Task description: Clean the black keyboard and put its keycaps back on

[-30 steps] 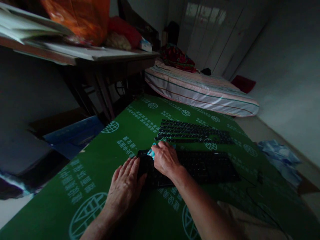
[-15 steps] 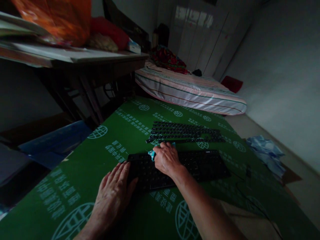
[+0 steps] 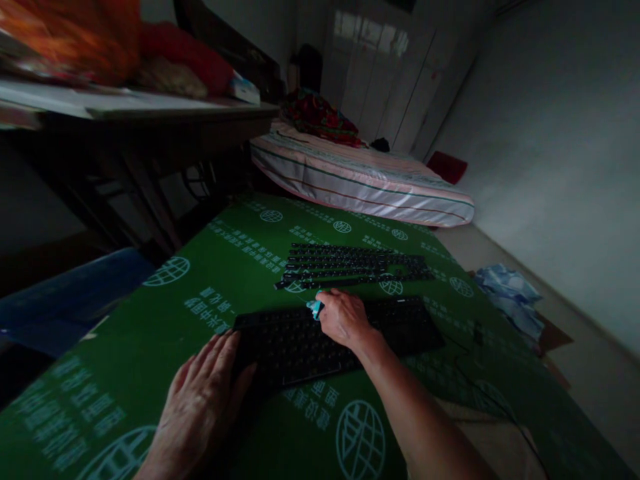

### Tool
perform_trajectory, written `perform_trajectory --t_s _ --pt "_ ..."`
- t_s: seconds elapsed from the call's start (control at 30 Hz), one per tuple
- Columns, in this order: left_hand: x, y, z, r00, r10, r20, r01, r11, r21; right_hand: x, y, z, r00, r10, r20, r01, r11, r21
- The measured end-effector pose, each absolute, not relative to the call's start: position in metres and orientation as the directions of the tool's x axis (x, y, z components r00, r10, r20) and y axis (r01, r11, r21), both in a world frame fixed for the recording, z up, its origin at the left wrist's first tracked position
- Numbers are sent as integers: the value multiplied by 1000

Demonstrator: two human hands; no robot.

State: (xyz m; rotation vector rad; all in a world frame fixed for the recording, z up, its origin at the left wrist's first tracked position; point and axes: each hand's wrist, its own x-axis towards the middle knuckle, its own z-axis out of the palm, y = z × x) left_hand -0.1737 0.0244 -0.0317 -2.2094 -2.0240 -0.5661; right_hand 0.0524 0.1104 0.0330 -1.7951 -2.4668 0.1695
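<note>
A black keyboard base (image 3: 300, 353) lies on a green table (image 3: 260, 433) with its top full of small key sockets. At its left end my left hand (image 3: 203, 393) grips the edge, fingers together and the thumb over the near corner. My right hand (image 3: 345, 319) is closed on a small light-blue cloth (image 3: 315, 307), pressed near the far edge of the base, right of its middle. Most of the cloth is hidden in the fingers. Behind the base, loose black keycaps (image 3: 345, 260) are laid out in keyboard order.
From the base's right side a thin cable (image 3: 470, 380) runs toward the near edge, past a beige cloth-like piece (image 3: 495, 433). A cluttered desk (image 3: 200, 117) stands at the left, a bed (image 3: 360, 180) beyond the table. Crumpled blue-white fabric (image 3: 510, 297) lies at the right.
My right hand has slid right along the far edge of the keyboard base with the cloth. My left hand keeps its place at the left end. The whole view has shifted a little.
</note>
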Motion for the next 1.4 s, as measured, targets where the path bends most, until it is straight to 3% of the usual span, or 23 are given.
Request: perform_trajectory --t_s 0.2,0.57,0.83,1.1,1.4 --pt "-176 26 -39 62 928 368 980 -127 155 87 121 36 -296 955 -34 950 290 -113" --pt "-172 28 -27 42 962 269 987 -82 141 162 130 37 -201 976 -89 978 205 39" --pt "-175 28 -30 46 959 278 989 -83 122 198 135 39 -169 978 -121 977 183 112" --pt "-171 30 -26 14 974 228 991 -44 128 248 137 35 -5 992 -125 982 28 185" --pt "-169 30 -23 30 967 253 988 -67 141 261 130 28 96 992 -87 993 -90 70"
